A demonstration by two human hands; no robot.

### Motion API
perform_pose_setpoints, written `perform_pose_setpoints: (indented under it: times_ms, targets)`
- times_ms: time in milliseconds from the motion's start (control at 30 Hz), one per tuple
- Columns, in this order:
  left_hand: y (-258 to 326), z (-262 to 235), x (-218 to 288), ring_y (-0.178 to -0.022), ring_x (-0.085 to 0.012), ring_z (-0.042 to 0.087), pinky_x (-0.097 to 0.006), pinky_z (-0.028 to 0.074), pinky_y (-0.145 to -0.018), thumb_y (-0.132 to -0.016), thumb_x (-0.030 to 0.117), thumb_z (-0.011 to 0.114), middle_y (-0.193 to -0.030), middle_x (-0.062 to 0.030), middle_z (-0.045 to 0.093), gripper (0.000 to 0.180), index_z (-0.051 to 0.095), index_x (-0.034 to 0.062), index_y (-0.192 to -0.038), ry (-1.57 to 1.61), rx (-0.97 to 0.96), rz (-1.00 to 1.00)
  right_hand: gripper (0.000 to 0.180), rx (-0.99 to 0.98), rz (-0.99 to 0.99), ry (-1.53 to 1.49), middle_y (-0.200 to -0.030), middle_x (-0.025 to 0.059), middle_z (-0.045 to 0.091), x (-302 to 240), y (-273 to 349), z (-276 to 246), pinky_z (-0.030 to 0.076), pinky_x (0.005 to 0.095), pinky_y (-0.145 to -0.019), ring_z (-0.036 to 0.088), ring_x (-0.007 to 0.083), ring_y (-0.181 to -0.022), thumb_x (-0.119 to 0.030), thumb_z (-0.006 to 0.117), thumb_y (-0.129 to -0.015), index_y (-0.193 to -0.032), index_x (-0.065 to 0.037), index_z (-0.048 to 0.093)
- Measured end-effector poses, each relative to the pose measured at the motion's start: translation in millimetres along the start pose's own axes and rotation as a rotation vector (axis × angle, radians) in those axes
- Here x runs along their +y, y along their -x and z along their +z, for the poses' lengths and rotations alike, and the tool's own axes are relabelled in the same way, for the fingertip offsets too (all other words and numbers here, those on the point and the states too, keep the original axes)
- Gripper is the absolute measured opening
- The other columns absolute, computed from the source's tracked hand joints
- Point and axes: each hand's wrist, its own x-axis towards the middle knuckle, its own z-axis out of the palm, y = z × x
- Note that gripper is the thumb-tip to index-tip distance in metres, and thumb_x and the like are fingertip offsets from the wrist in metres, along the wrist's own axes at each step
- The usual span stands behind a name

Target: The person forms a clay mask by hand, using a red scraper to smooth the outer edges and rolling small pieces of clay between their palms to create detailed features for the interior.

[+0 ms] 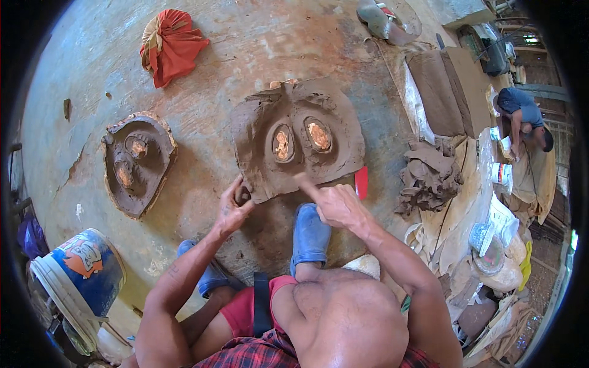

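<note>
A wide dark-brown clay slab (343,104) is draped over a form on the floor before me. Two oval openings in it show flaky orange-brown material. At its near left corner my left hand (233,207) is closed, thumb and fingers around a rounded bit of clay at the edge. My right hand (337,202) is over the near edge, its index finger stretched toward the clay and its other fingers curled, partly hidden. Just beside it lies a flat red piece (361,183), partly under the slab. A smaller clay-lined mould (141,175) with two raised ovals sits to the left.
A bundle of red and tan cloth (173,46) lies at the far left. On the right are a heap of clay scraps (429,176) and a thick clay sheet (437,92). A blue-and-white bucket (92,270) stands near left. Another person (521,116) crouches at far right.
</note>
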Motion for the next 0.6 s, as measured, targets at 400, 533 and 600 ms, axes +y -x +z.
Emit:
perform_pose_setpoints:
  times_ms: [400,533,600]
  targets:
    - [0.2,37.6,149.8,-0.135,-0.0275,0.057,-0.044,0.046,-0.113,-0.109,0.015,0.053,-0.138,-0.0209,0.063,0.009,0.054,0.0081,-0.115,0.67,0.128,0.281,0.057,0.698,-0.418,-0.983,-0.126,0.0224,0.068,-101.0,-13.4,-40.3,0.058,0.0446,-0.095,0.069,0.0388,-0.115,-0.029,0.085,-0.088,-0.133,0.0,0.066]
    - [-5.3,56.1,137.7,-0.138,-0.0205,0.052,-0.04,0.047,-0.111,-0.108,0.016,0.06,-0.145,-0.0184,0.06,0.01,0.058,0.007,-0.112,0.617,0.175,0.411,0.056,0.723,-0.308,-0.942,-0.12,0.0216,0.071,-97.5,-9.8,-43.7,0.06,0.0411,-0.088,0.073,0.0367,-0.107,-0.018,0.087,-0.085,-0.133,0.001,0.067]
    - [5.7,45.9,127.2,-0.135,-0.0188,0.054,-0.039,0.049,-0.109,-0.104,0.011,0.068,-0.149,-0.0175,0.057,0.015,0.061,0.0067,-0.116,0.351,0.007,0.334,0.053,0.801,-0.312,-0.917,-0.112,0.0204,0.073,-90.7,-4.9,-36.8,0.06,0.0404,-0.083,0.075,0.0351,-0.098,-0.013,0.087,-0.084,-0.132,0.001,0.067]
